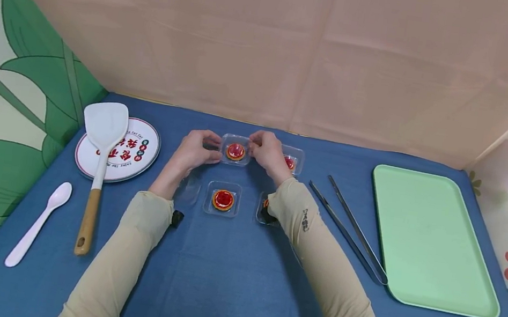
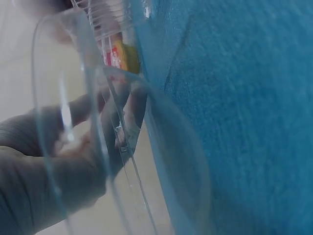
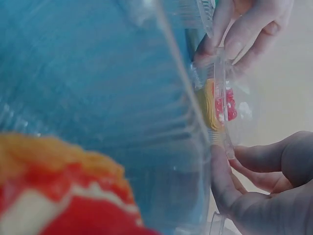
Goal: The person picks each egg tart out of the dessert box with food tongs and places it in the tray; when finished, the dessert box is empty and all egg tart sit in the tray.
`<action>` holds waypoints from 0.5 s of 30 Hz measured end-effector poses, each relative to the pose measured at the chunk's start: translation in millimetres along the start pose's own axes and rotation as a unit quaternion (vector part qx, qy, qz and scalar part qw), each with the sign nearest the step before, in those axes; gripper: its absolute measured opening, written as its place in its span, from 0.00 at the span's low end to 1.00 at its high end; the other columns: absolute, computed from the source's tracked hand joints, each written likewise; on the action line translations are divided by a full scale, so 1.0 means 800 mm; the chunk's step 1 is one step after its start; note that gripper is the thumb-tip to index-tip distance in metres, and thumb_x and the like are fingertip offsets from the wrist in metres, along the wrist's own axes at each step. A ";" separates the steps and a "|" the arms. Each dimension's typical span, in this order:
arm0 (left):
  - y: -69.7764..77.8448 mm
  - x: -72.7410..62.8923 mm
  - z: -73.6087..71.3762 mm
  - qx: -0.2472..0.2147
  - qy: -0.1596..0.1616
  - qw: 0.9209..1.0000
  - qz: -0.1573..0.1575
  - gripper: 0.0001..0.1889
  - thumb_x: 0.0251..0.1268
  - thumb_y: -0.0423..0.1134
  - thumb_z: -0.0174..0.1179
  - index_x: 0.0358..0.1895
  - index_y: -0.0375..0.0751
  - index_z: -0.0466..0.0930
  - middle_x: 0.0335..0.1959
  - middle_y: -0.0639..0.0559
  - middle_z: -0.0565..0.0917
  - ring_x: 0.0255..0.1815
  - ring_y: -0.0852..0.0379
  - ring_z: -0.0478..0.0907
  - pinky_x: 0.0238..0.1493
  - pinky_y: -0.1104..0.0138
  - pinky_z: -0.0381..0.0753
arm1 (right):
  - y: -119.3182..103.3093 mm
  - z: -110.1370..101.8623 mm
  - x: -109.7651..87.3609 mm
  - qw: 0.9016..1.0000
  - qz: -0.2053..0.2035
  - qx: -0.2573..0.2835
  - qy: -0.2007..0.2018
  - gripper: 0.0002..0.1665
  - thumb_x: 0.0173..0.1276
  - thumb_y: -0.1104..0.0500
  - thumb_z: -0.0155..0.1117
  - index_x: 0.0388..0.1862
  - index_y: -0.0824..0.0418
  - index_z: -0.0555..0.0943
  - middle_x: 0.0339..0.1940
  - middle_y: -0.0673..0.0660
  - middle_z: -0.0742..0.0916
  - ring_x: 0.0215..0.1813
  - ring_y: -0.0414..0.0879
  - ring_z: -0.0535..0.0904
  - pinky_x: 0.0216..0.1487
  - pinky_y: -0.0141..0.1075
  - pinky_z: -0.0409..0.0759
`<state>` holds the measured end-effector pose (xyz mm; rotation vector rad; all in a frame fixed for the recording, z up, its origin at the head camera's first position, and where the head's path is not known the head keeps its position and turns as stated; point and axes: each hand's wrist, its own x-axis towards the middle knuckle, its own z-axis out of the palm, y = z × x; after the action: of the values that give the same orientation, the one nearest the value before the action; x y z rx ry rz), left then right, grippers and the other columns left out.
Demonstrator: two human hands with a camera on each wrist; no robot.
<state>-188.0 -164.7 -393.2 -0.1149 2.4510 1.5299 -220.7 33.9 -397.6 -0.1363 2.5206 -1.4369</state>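
Observation:
A red-topped tart [image 1: 235,151] sits in a small clear plastic container [image 3: 225,73] in the back row, under a clear domed lid in the right wrist view. My left hand [image 1: 201,147] has its fingers and thumb at the container's left edge. At the opposite side my right hand [image 1: 268,151] pinches the rim between thumb and fingers. Another boxed tart [image 1: 289,162] stands just right of the right hand, partly covered by it. A third tart [image 1: 223,200] lies in its container in front, and one more container [image 1: 262,211] is mostly hidden by the right sleeve.
A clear, see-through lid [image 1: 188,191] lies by the left wrist. On the left are stacked plates [image 1: 144,156], a white spatula [image 1: 104,126] with wooden handle, and a white spoon [image 1: 37,225]. Metal tongs [image 1: 355,235] and a green tray [image 1: 432,243] lie on the right.

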 end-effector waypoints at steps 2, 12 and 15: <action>0.001 0.000 0.001 -0.004 0.003 1.000 -0.002 0.25 0.74 0.26 0.66 0.72 0.28 0.75 0.67 0.32 0.79 0.65 0.39 0.78 0.67 0.51 0.83 | -0.001 -0.001 0.000 1.000 -0.007 -0.016 0.004 0.15 0.82 0.70 0.59 0.62 0.73 0.82 0.49 0.67 0.87 0.45 0.53 0.83 0.55 0.44 0.87; -0.003 -0.001 0.003 -0.014 0.011 1.000 -0.007 0.28 0.74 0.25 0.66 0.75 0.31 0.74 0.62 0.33 0.80 0.57 0.40 0.83 0.61 0.54 0.87 | -0.003 0.001 -0.003 1.000 -0.004 -0.030 -0.001 0.16 0.83 0.70 0.58 0.63 0.73 0.83 0.48 0.67 0.88 0.45 0.52 0.82 0.52 0.43 0.85; -0.004 -0.002 0.003 -0.019 0.009 1.000 -0.005 0.29 0.74 0.25 0.66 0.76 0.31 0.73 0.61 0.32 0.80 0.55 0.40 0.85 0.59 0.56 0.88 | -0.004 0.002 -0.004 1.000 -0.002 -0.024 -0.008 0.17 0.83 0.70 0.57 0.66 0.72 0.81 0.50 0.67 0.87 0.45 0.54 0.83 0.55 0.44 0.88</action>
<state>-185.7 -163.9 -396.7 -0.1488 2.4317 1.5771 -217.3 31.8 -395.0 -0.1609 2.5446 -1.3726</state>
